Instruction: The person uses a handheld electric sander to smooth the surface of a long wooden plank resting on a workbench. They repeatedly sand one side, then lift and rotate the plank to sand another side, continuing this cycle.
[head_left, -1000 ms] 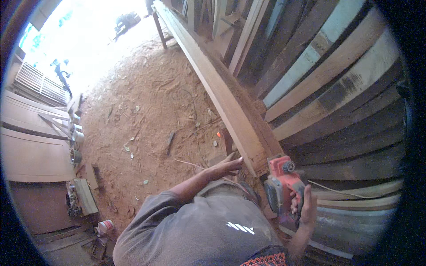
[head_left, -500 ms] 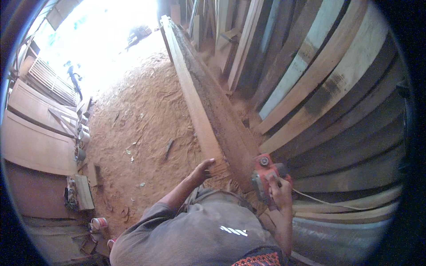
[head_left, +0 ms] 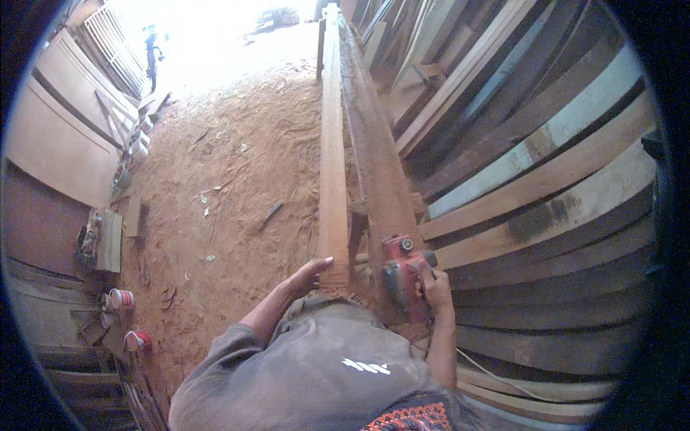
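Observation:
A long light-coloured wooden plank [head_left: 333, 165] runs away from me, its far end near the bright opening. At its near end my left hand [head_left: 310, 273] is closed on the left edge, thumb over the top; the other fingers are partly hidden. Beside it on the right lies a wider, darker board [head_left: 381, 165], a narrow gap between the two. A red electric hand planer [head_left: 404, 269] sits on the near part of that board. My right hand [head_left: 433, 289] is wrapped round the planer's handle.
Many long boards [head_left: 546, 208] lean and stack along the right side. A pale cord [head_left: 496, 370] trails at the lower right. Sawdust and scraps cover the floor [head_left: 237, 165]. Door panels [head_left: 65, 136] and small paint buckets [head_left: 122, 298] stand at the left.
The view has turned, so the plank now runs nearly straight ahead. A gap now shows between plank and darker board. Both hands keep their holds.

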